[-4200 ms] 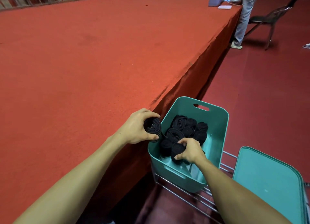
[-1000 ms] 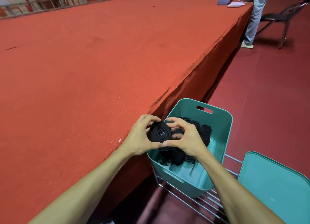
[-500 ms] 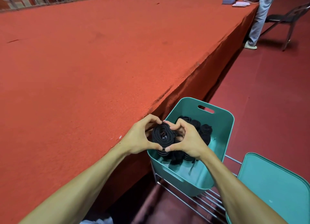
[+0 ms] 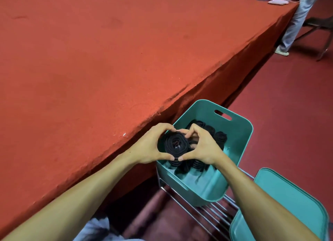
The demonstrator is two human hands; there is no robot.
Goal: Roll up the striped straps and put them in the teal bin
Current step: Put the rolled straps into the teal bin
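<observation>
A dark rolled strap (image 4: 175,143) is held above the near left corner of the teal bin (image 4: 239,132). My left hand (image 4: 153,145) grips it from the left and my right hand (image 4: 201,147) grips it from the right, thumbs meeting under the coil. Several more rolled dark straps (image 4: 220,138) lie inside the bin, partly hidden behind my hands. Stripes cannot be made out on the dark coils.
The bin sits on a wire rack (image 4: 212,210) beside a large red carpeted platform (image 4: 90,60). A teal lid (image 4: 292,203) leans at the lower right. A person's legs (image 4: 292,24) and a metal chair (image 4: 322,29) stand at the far right.
My right hand left the straps in the bin and joined my left hand on the coil. Over the last second both hands stay on it with little movement.
</observation>
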